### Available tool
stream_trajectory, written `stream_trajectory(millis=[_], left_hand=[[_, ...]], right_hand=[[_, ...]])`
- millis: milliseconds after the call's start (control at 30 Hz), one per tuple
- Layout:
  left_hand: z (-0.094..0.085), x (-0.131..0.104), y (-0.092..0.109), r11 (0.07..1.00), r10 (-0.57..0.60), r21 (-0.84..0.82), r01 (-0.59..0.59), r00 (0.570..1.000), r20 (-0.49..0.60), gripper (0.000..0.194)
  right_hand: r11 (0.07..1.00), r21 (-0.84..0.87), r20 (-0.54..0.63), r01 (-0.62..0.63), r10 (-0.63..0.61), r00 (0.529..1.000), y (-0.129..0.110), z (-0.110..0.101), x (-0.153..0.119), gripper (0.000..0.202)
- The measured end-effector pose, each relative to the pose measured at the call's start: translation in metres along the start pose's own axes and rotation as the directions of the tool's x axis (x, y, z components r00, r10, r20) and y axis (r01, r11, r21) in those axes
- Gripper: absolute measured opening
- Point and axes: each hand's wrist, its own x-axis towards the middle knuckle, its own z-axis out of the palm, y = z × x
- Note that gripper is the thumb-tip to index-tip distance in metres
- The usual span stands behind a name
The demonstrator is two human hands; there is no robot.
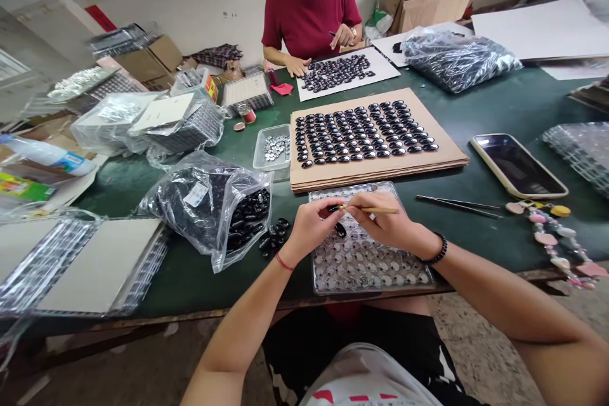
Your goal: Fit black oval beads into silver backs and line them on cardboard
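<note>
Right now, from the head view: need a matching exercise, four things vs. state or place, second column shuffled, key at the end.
Things:
1. left hand
2. phone
3. right hand
4. clear tub

States and places:
A. contains small silvery pieces
B. gripping a thin tan stick
C. lying flat on the green table, dark screen up
D. pinching a small black piece

Pairs: 1-D; 2-C; 3-B; 4-A
</note>
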Motion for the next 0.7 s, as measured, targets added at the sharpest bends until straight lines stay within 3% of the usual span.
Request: stream_trajectory(millis=[133, 200, 233, 300, 367, 400, 467, 533, 700], left_hand=[[0.002, -0.002, -0.002, 0.999, 0.028, -0.042, -0.031, 0.998, -0.061, 0.016], [0.003, -0.004, -0.001, 0.994, 0.055, -0.088, -0.062, 0.995, -0.079, 0.015], [0.003, -0.004, -0.001, 0.991, 0.063, -0.114, -0.072, 0.995, -0.083, 0.015], [0.004, -0.006, 0.000, 0.984, 0.059, -0.163, -0.073, 0.995, -0.086, 0.015], [0.003, -0.006, 0.001, 0.981, 0.032, -0.188, -0.048, 0.995, -0.089, 0.016], [0.003, -0.005, 0.000, 0.981, 0.008, -0.192, -0.025, 0.996, -0.087, 0.017], [0.002, -0.004, -0.002, 0.982, -0.046, -0.188, 0.031, 0.996, -0.078, 0.023], [0.002, -0.003, -0.004, 0.981, -0.079, -0.180, 0.066, 0.995, -0.066, 0.029], [0.002, -0.002, -0.004, 0.985, -0.018, -0.171, 0.009, 0.998, -0.052, 0.033]], right_hand=[[0.998, 0.065, -0.008, 0.006, -0.006, 1.000, -0.005, 0.003, -0.001, 0.013], [0.968, 0.232, -0.010, -0.094, 0.099, 0.995, -0.007, 0.003, 0.001, 0.015], [0.915, 0.364, 0.012, -0.173, 0.181, 0.983, -0.008, 0.003, 0.003, 0.016], [0.702, 0.628, 0.111, -0.336, 0.346, 0.932, -0.007, 0.000, 0.007, 0.021], [0.472, 0.778, 0.193, -0.414, 0.449, 0.873, -0.004, -0.002, 0.011, 0.028], [0.413, 0.812, 0.192, -0.414, 0.480, 0.856, -0.002, -0.003, 0.012, 0.031], [0.407, 0.831, 0.139, -0.380, 0.509, 0.849, 0.001, -0.004, 0.014, 0.036], [0.465, 0.795, 0.125, -0.389, 0.503, 0.855, 0.002, -0.003, 0.014, 0.033], [0.643, 0.596, 0.165, -0.481, 0.488, 0.857, 0.000, 0.000, 0.012, 0.018]])
